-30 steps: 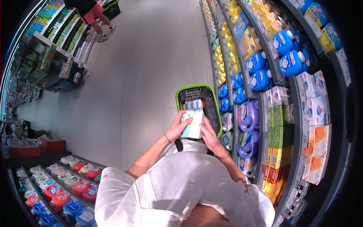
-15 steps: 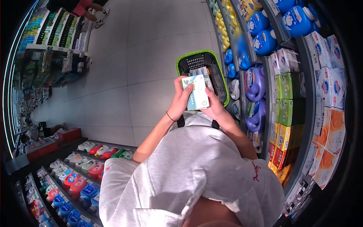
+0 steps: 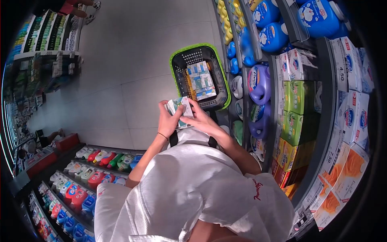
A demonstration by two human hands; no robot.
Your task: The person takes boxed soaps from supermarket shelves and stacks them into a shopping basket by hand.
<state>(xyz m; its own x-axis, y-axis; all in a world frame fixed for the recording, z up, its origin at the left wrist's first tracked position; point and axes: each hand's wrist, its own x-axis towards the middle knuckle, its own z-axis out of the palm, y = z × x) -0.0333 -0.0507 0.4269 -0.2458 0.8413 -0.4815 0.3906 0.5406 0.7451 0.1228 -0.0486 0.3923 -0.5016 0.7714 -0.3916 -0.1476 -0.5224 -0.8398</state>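
Note:
My left hand (image 3: 169,120) is closed on a small stack of flat printed packs (image 3: 179,105), white with green and blue, its thumb lying across the top. From the other side my right hand (image 3: 202,121) grips the right edge of the same packs, fingers bent around it. Just beyond my hands stands a black shopping basket with a bright green rim (image 3: 221,67). Inside it lie several small white, blue and green boxes (image 3: 201,80) in rows, with something yellow-orange along their left side. The print on the held packs is too small to read.
Shelves on the right carry blue bottles (image 3: 274,37), purple bottles (image 3: 259,84) and boxed goods (image 3: 298,127). Lower left, a shelf holds coloured bottles (image 3: 82,197). A grey tiled aisle floor (image 3: 121,52) runs ahead. A person's legs (image 3: 82,12) show at the top left.
My hands and the packs have moved nearer my body, away from above the basket. The packs are turned and tilted, showing a greener face. The basket's contents are now uncovered.

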